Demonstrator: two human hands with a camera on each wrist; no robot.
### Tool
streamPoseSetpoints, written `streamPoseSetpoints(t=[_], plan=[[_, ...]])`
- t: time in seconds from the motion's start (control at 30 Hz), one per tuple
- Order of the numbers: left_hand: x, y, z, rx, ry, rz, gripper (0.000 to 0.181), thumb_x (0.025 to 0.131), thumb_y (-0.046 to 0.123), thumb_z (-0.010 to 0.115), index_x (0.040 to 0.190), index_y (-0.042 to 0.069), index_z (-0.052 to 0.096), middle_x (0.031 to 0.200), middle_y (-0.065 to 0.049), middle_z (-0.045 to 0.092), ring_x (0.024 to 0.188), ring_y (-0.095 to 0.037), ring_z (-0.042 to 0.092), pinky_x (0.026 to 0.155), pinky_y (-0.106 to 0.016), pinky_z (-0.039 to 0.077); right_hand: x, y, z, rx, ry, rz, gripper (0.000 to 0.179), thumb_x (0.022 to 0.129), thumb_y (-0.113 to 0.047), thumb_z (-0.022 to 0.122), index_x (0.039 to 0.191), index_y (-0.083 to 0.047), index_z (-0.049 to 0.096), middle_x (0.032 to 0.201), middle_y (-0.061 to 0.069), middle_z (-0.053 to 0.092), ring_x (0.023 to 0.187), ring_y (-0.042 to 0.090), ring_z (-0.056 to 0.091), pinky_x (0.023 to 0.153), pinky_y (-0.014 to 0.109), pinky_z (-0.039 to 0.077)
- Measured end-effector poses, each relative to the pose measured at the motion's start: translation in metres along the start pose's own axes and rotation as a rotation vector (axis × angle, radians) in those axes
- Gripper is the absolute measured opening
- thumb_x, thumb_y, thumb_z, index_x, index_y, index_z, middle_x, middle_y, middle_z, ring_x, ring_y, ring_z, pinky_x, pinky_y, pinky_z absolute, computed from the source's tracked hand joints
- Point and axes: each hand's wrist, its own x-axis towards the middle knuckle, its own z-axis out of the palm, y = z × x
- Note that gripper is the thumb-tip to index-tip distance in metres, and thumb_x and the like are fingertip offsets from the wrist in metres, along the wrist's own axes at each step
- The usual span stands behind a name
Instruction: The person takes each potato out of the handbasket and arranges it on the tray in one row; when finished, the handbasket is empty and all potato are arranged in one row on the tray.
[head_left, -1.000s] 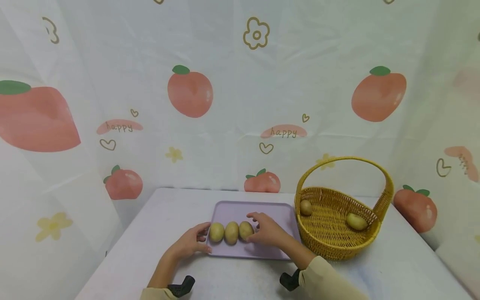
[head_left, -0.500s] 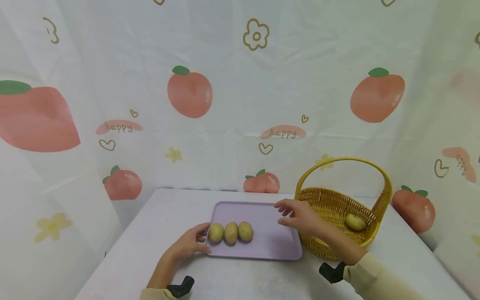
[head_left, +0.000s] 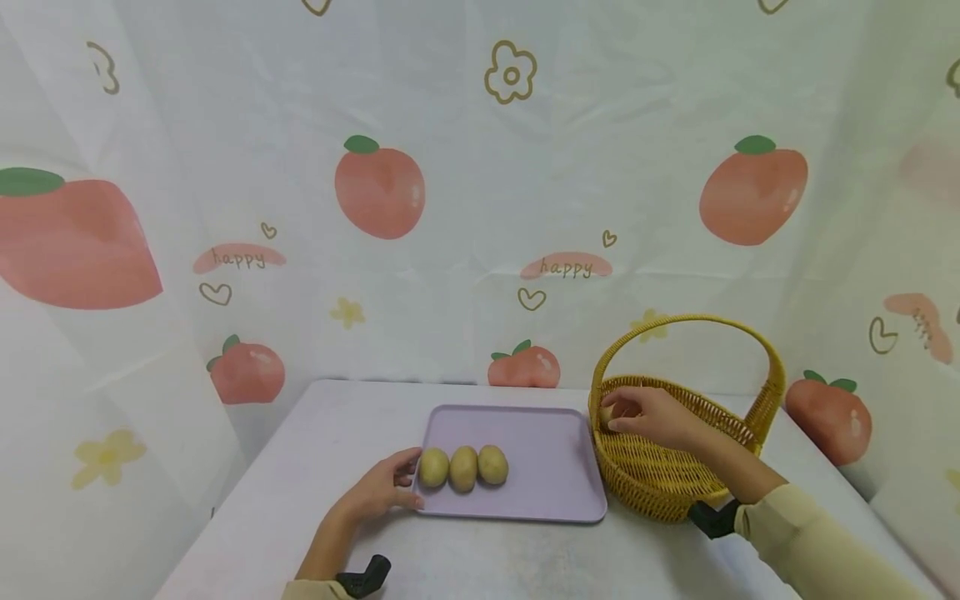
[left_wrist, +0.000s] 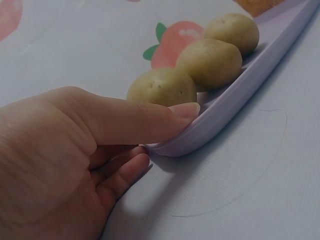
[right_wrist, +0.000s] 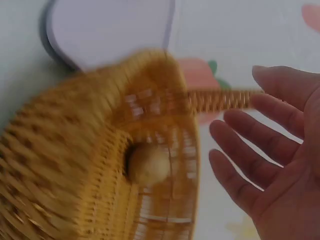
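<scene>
Three potatoes (head_left: 463,469) lie in a row at the left end of a lilac tray (head_left: 543,454). My left hand (head_left: 375,488) grips that end of the tray; in the left wrist view its thumb (left_wrist: 150,120) lies along the rim beside the nearest potato (left_wrist: 162,89), fingers lower down. Over the left part of a wicker basket (head_left: 651,507), my right hand (head_left: 654,417) reaches with fingers spread and slightly bent, holding nothing. A potato (right_wrist: 150,164) rests inside the basket, partly covered by the fingertips in the head view. The basket's right part is behind the forearm.
The basket's tall arched handle (head_left: 701,317) rises above the right hand. The tray stands against the basket's left side on a white table (head_left: 510,558). A fruit-printed curtain (head_left: 465,192) hangs behind.
My right hand has moved right, from beside the rightmost potato on the tray to over the basket, with nothing in it. My left hand has stayed at the tray's left end.
</scene>
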Motion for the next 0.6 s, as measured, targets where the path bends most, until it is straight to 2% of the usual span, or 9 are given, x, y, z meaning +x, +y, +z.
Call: streamPoseSetpoints(t=[0.27,0.37,0.6], plan=[[-0.001,-0.002,-0.001,-0.024,-0.003,0.008,0.086,0.072,0.006,0.083,0.142,-0.011,0.037,0.129,-0.031,0.052,0.109,-0.041,0.057,0.096,-0.053,0.046,0.020,0.034,-0.010,0.002,-0.111,0.045,0.037,0.090,-0.018,0.068,0.119,0.004,0.061,0.104,0.015,0.067,0.097,0.032,0.063,0.078,0.044,0.054],[-0.001,-0.002,-0.001,-0.033,-0.007,0.019,0.085,0.072,0.005,0.082,0.142,-0.012,0.036,0.129,-0.032,0.051,0.110,-0.042,0.057,0.096,-0.054,0.046,0.028,0.047,-0.008,0.007,-0.124,0.068,0.037,0.090,-0.018,0.067,0.119,0.005,0.061,0.107,0.020,0.066,0.097,0.033,0.062,0.075,0.043,0.054],[-0.001,-0.003,-0.001,-0.042,-0.012,0.035,0.085,0.073,0.006,0.082,0.142,-0.012,0.036,0.129,-0.031,0.052,0.110,-0.041,0.057,0.096,-0.053,0.046,0.042,0.067,0.004,0.128,-0.125,0.168,0.039,0.091,-0.011,0.065,0.122,0.012,0.056,0.109,0.024,0.062,0.098,0.035,0.059,0.074,0.047,0.053]])
